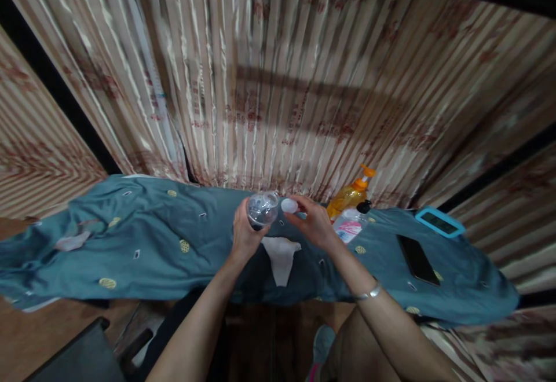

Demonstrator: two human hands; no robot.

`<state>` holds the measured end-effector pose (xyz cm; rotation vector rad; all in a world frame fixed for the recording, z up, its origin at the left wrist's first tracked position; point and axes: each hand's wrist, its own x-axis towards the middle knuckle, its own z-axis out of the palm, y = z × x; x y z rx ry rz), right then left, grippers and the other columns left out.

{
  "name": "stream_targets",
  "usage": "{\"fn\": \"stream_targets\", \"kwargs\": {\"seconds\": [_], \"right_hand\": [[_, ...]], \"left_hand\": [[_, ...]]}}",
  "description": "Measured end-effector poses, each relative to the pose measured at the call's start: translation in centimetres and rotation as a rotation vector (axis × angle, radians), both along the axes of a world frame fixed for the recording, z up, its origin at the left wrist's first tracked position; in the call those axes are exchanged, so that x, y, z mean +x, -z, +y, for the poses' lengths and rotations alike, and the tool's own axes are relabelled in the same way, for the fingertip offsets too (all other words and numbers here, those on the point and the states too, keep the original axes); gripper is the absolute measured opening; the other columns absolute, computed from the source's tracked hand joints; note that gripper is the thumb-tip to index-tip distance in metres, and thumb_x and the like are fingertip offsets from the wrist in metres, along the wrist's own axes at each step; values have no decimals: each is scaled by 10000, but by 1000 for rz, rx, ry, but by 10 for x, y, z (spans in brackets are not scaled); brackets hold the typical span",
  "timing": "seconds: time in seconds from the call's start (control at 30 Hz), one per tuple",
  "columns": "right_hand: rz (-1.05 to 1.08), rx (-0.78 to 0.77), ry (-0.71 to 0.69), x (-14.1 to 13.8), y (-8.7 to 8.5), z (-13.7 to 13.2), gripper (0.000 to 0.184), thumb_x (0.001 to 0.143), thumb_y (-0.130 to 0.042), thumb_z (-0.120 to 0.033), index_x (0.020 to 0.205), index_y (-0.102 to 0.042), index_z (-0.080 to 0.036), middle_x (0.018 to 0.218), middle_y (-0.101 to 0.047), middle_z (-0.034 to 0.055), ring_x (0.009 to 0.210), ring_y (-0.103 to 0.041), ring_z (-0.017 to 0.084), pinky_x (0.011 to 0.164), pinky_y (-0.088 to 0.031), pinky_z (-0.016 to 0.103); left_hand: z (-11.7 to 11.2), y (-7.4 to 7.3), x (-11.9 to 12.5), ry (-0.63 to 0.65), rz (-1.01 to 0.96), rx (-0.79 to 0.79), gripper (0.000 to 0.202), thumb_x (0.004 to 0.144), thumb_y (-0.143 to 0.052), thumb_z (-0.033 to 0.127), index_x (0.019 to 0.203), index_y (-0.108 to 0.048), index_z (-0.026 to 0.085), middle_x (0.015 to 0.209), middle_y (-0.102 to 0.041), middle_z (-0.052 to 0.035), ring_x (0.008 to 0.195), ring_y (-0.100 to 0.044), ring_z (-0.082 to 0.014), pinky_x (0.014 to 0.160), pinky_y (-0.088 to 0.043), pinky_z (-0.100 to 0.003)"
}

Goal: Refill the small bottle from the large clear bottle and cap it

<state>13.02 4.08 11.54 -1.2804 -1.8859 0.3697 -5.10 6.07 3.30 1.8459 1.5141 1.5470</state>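
Observation:
My left hand (245, 230) is wrapped round a clear plastic bottle (262, 208) with a round, shiny end turned up toward me. Close to its right side, my right hand (311, 220) pinches a small white round cap (289, 205) between thumb and fingers. The cap and the bottle are apart. Below both hands, a small white cloth (280, 259), shaped like a pair of briefs, lies flat on the blue-green patterned cover (165, 254). Whether the bottle holds any liquid is hard to make out.
Right of my right hand stand an orange pump bottle (348, 198) and a clear bottle with a black top (351, 223). Farther right lie a black phone (417, 260) and a blue-framed device (439, 222). A pale cloth (73, 241) lies left. Curtains (278, 81) hang behind.

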Motion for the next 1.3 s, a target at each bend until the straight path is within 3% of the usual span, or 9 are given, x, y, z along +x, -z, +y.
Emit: {"fn": "stream_targets", "kwargs": {"seconds": [0.3, 0.5, 0.67, 0.8, 0.97, 1.07, 1.13, 1.23, 1.3], "right_hand": [[-278, -46, -45, 4, -35, -10, 524, 744, -679, -214, 1239, -507, -207, 1034, -688, 58, 806, -678, 171, 740, -521, 304], [-359, -45, -127, 9, -49, -18, 372, 775, -645, -192, 1139, -564, -197, 974, -684, 40, 842, -676, 175, 782, -519, 307], [-473, 19, -247, 8, -50, -21, 371, 807, -608, -174, 1175, -562, -186, 1110, -656, 75, 1020, -633, 197, 886, -481, 334], [-479, -13, -251, 7, -47, -19, 374, 815, -612, -191, 1186, -569, -196, 1116, -659, 73, 1000, -640, 193, 864, -481, 322], [-566, -70, -174, 4, -41, -14, 239, 880, -552, -311, 1063, -617, -172, 883, -696, 59, 777, -665, 173, 689, -460, 257], [-682, -71, -14, 0, -36, -13, 352, 929, -426, -433, 908, -643, -157, 685, -665, 58, 681, -659, 197, 594, -407, 251], [-687, -58, 16, -1, -34, -13, 381, 924, -419, -463, 970, -632, -151, 732, -682, 75, 703, -665, 209, 598, -403, 257], [-623, -23, -108, 0, -36, -14, 423, 868, -562, -399, 1206, -524, -148, 990, -693, 104, 820, -668, 202, 671, -428, 256], [-644, -41, -149, 0, -38, -13, 396, 863, -580, -362, 1193, -530, -149, 958, -696, 92, 815, -668, 196, 664, -421, 248]], "left_hand": [[0, 9, 8, 31, 128, 107, 768, 664, -731, 346, 1306, -342, 181, 1255, -533, -146, 1178, -511, -301, 993, -418, -470], [-6, 10, 4, 65, 244, 111, 784, 669, -717, 272, 1332, -308, 192, 1284, -515, -151, 1213, -482, -318, 1036, -345, -524], [-9, 11, 1, 87, 302, 104, 764, 702, -683, 281, 1347, -290, 164, 1304, -497, -175, 1231, -459, -322, 1048, -311, -537], [-12, 10, 1, 95, 347, 91, 749, 719, -652, 256, 1361, -276, 170, 1320, -483, -172, 1256, -433, -317, 1066, -280, -535], [-14, 11, 1, 101, 365, 84, 732, 740, -639, 269, 1365, -273, 162, 1322, -477, -174, 1250, -426, -327, 1063, -272, -537], [-14, 11, 1, 110, 362, 82, 720, 752, -633, 296, 1363, -279, 159, 1319, -477, -174, 1248, -423, -328, 1064, -271, -530], [-14, 10, 0, 116, 361, 71, 719, 751, -633, 290, 1364, -280, 159, 1324, -474, -171, 1253, -419, -328, 1067, -268, -528], [-13, 9, 0, 114, 361, 64, 730, 736, -643, 263, 1362, -283, 157, 1329, -473, -168, 1255, -421, -326, 1072, -265, -524], [-13, 9, 0, 107, 366, 68, 726, 734, -646, 263, 1357, -291, 147, 1323, -479, -173, 1252, -424, -324, 1070, -268, -519]]}}
